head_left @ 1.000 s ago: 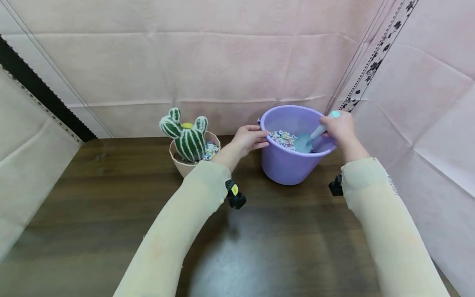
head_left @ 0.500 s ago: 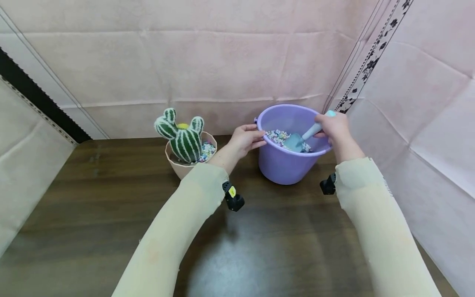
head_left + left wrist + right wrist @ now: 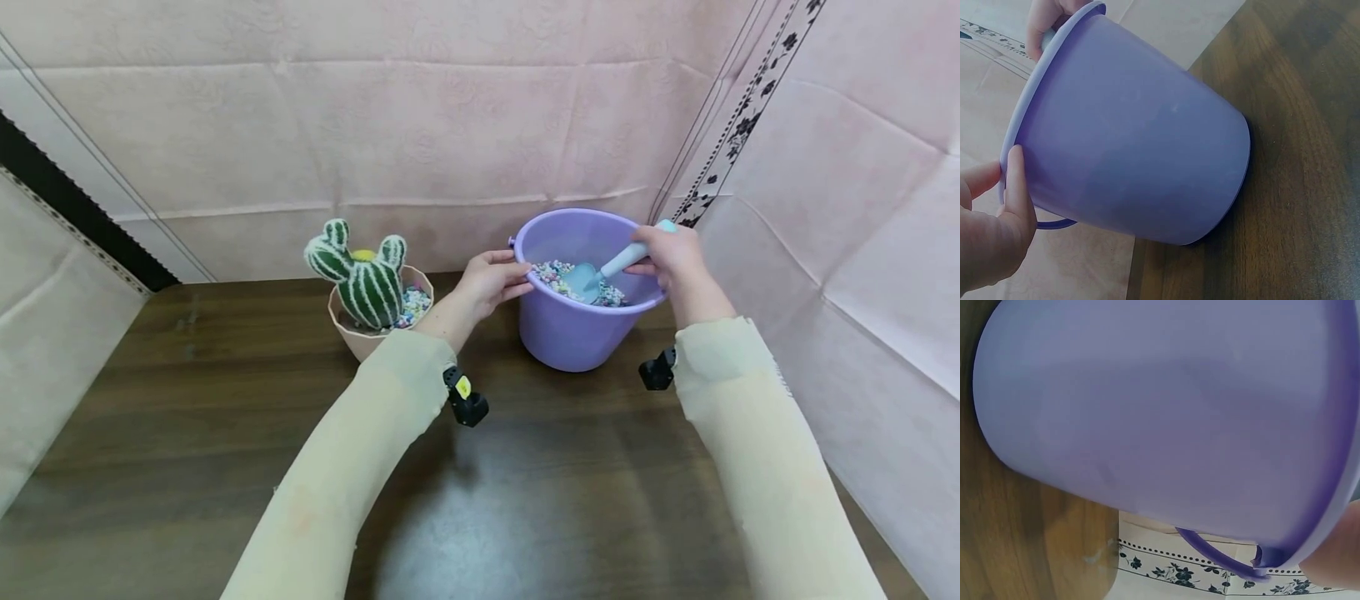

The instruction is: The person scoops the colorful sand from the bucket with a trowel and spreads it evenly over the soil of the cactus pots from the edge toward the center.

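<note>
A purple bucket (image 3: pixel 573 333) stands on the dark wooden table (image 3: pixel 225 433), holding small multicoloured pebbles (image 3: pixel 555 273). My left hand (image 3: pixel 491 279) grips the bucket's left rim (image 3: pixel 1016 125), thumb on the outer wall. My right hand (image 3: pixel 671 254) holds the handle of a light blue scoop (image 3: pixel 588 277), whose blade lies in the pebbles. The bucket wall (image 3: pixel 1166 419) fills the right wrist view. Left of the bucket, a plush green cactus (image 3: pixel 360 275) sits in a pink pot (image 3: pixel 356 337) with pebbles around it.
Pink cloth panels (image 3: pixel 420 125) close off the back and the right side (image 3: pixel 870 250). A pale panel (image 3: pixel 52 350) stands at the left. The bucket's folded handle (image 3: pixel 1216 553) hangs near the wall. Bare tabletop (image 3: pixel 540 500) stretches toward me.
The scoop's blade has slid leftward across the pebbles and its handle has tilted lower. My left hand keeps its hold on the rim.
</note>
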Action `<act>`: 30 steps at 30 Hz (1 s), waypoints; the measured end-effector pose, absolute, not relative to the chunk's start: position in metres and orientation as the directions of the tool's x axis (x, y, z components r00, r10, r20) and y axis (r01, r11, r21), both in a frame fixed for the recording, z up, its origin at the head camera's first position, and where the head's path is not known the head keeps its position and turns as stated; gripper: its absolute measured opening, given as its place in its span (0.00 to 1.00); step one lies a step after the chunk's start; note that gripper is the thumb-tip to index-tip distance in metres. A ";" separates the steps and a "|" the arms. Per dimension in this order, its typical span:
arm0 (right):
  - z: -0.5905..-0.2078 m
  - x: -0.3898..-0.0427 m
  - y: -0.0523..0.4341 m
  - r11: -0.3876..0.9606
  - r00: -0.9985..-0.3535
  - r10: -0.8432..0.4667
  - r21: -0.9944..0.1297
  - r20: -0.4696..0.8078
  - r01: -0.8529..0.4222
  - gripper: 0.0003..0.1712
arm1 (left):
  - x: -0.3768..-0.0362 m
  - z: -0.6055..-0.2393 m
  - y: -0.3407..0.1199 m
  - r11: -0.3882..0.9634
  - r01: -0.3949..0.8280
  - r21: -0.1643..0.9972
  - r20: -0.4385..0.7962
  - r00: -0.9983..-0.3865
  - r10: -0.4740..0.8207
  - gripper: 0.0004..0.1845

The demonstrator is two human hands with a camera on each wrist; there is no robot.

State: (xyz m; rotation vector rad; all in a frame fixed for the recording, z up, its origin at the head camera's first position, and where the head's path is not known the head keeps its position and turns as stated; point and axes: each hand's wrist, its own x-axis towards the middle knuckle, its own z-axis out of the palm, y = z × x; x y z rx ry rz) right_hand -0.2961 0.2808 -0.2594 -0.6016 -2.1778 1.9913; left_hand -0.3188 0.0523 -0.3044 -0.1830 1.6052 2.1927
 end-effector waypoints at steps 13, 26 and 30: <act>-0.256 -0.298 0.276 -0.107 -0.886 0.390 -0.968 -0.250 0.226 0.09 | -0.318 -0.304 0.051 -0.247 -0.413 0.877 -0.356 -0.902 0.245 0.28; -0.252 -0.295 0.274 -0.292 -0.866 0.383 -0.932 -0.321 0.216 0.10 | -0.316 -0.303 0.052 -0.241 -0.407 0.881 -0.353 -0.905 0.239 0.28; -0.252 -0.294 0.273 -0.320 -0.861 0.388 -0.924 -0.331 0.211 0.11 | -0.315 -0.302 0.052 -0.250 -0.402 0.881 -0.346 -0.907 0.239 0.27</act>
